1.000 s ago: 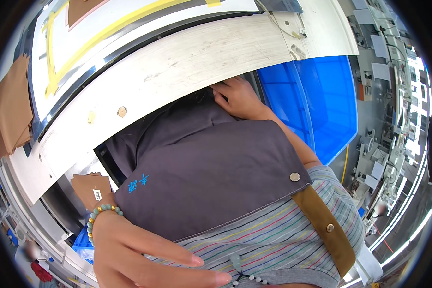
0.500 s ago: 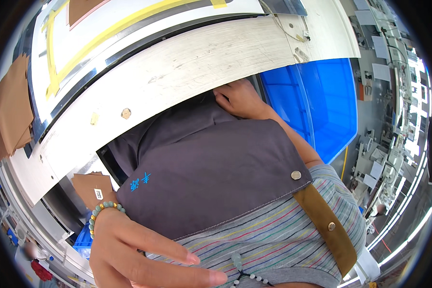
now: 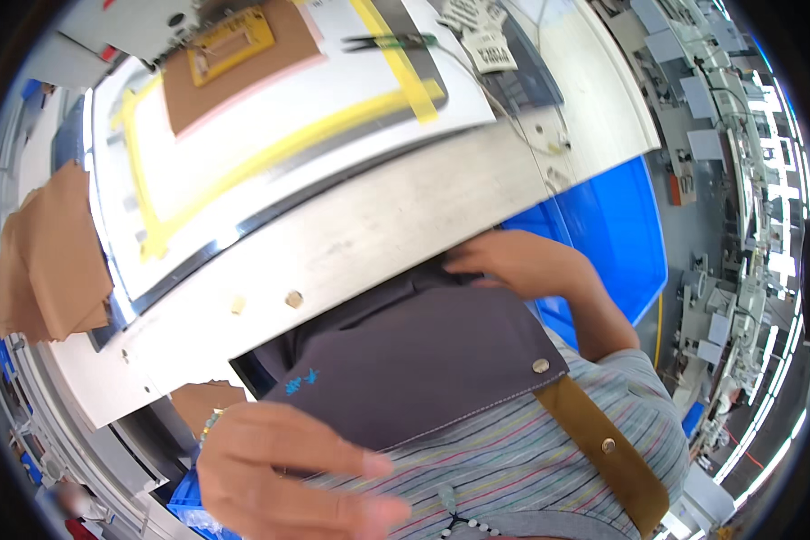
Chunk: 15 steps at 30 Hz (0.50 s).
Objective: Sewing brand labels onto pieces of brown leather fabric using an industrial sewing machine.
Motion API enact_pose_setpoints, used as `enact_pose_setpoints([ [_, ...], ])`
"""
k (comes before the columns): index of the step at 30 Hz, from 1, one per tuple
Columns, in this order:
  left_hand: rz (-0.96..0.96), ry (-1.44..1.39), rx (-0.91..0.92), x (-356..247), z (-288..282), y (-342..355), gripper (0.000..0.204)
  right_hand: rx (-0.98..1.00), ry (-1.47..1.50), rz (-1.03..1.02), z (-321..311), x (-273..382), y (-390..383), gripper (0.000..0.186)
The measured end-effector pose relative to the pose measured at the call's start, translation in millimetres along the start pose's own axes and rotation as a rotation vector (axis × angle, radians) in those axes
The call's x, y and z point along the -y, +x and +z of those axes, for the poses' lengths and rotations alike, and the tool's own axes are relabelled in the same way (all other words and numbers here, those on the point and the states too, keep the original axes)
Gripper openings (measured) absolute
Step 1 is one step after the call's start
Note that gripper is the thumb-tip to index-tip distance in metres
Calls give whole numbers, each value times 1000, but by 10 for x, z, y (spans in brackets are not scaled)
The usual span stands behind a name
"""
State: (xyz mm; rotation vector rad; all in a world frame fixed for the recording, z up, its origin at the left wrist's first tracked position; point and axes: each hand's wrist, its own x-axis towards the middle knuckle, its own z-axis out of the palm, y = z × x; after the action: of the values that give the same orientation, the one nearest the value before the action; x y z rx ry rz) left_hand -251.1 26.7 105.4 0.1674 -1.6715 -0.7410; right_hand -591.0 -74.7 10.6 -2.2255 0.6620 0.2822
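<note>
My left hand (image 3: 283,468), with a beaded bracelet at the wrist, hovers in front of my striped shirt (image 3: 477,432). Its blurred fingers are spread and hold nothing. By the near edge of the white worktable (image 3: 396,216), my right hand (image 3: 526,261) touches the dark grey apron (image 3: 441,351) across my lap. The fingers there are bent together, their tips partly lost against the dark cloth; what they pinch cannot be made out. A brown strap (image 3: 603,441) with metal snaps joins the apron at the right.
Brown sheets (image 3: 63,261) are stacked at the left. On the table are a yellow plate (image 3: 256,38) on a brown piece (image 3: 288,67), green-handled snips (image 3: 409,40) and printed labels (image 3: 490,52). A blue bin (image 3: 616,234) stands right; another brown piece (image 3: 205,400) sits below the table.
The view has shifted, showing more of the tabletop, including the snips and labels. My right hand has drawn back from the table edge, its elbow more bent. The left hand stays spread.
</note>
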Motion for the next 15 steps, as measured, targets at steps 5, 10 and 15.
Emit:
enact_pose_setpoints([
  [5, -449, -221, 154, 100, -260, 9, 63, 2, 119, -44, -868, 284, 41, 36],
  [10, -926, -986, -116, -380, -301, -74, 96, -340, 93, -78, -1351, 416, 399, 33],
  [15, -798, -873, -164, -1105, -202, -244, 54, -385, 58, 23, -1624, 114, 774, 29],
])
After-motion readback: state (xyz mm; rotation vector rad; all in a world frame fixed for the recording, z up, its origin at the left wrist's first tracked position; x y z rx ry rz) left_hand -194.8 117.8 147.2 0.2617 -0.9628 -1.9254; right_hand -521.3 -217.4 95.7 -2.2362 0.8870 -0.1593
